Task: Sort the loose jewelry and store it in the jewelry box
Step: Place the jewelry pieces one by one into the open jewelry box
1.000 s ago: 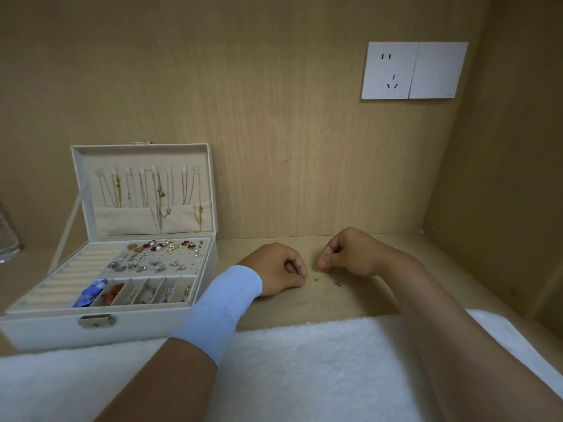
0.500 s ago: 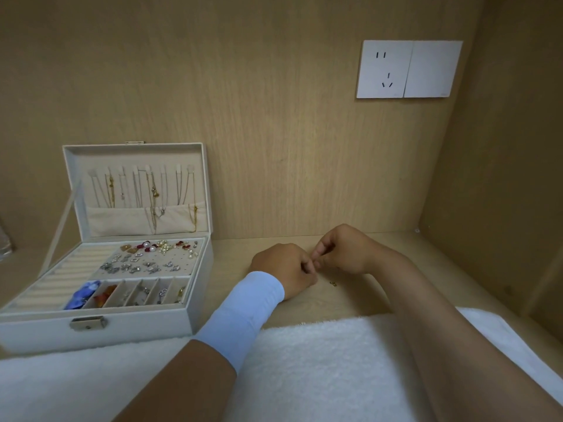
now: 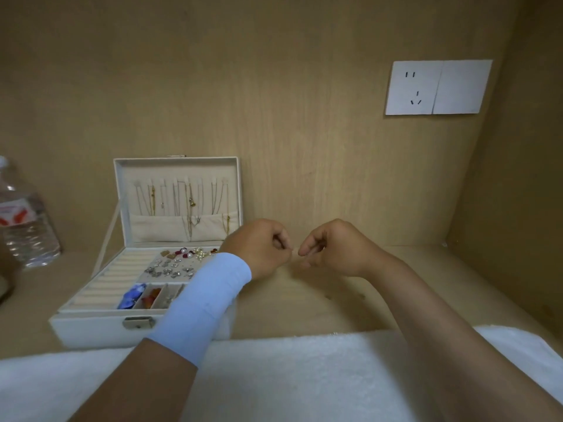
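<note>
Both lifted, left hand point(image 3: 259, 248), right hand point(image 3: 333, 249) curled, grasp unclear, white jewelry box point(image 3: 91, 328) open

Head view faces forward-down, close over desk point(image 3: 289, 309)

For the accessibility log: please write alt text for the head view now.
A person's left hand and right hand hover close together above a wooden shelf, fingers curled as if pinching something too small to make out. To their left an open white jewelry box holds hung necklaces and rows of earrings; a white towel lies in front.
</note>
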Available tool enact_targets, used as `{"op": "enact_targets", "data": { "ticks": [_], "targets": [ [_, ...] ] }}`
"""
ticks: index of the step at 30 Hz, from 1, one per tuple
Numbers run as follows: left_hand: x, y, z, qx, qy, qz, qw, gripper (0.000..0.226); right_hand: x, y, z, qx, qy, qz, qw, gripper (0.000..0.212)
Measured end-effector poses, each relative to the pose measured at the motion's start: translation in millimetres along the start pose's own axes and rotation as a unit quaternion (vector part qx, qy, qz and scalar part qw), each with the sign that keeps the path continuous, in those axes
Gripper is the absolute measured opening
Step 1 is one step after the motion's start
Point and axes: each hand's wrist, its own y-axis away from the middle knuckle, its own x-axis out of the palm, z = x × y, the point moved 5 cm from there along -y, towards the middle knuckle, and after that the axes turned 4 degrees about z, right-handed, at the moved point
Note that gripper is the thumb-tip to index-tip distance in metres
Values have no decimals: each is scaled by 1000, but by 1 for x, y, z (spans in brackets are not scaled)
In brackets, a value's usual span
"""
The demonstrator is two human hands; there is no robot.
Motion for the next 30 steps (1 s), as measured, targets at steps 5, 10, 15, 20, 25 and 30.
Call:
{"op": "enact_targets", "data": {
  "ticks": [5, 10, 15, 20, 25, 30],
  "targets": [
    [-42, 17, 37, 17, 49, -17, 999, 6, 19, -22, 55, -57, 17, -16, 998, 8],
    [-74, 36, 78, 2, 94, -39, 995, 11, 43, -48, 99, -91, 18, -38, 995, 11],
    [-92, 44, 110, -14, 153, -46, 987, 15, 62, -69, 132, -119, 51, -61, 990, 13],
    [-101, 39, 123, -21, 154, -56, 986, 11, 71, -76, 153, -138, 138, -64, 979, 42],
    [-97, 38, 132, -34, 140, -71, 987, 8, 78, -77, 158, -147, 163, -47, 975, 48],
    [-93, 38, 134, -36, 181, -86, 979, 9, 75, -77, 154, -149, 103, -52, 982, 43]
  ]
}}
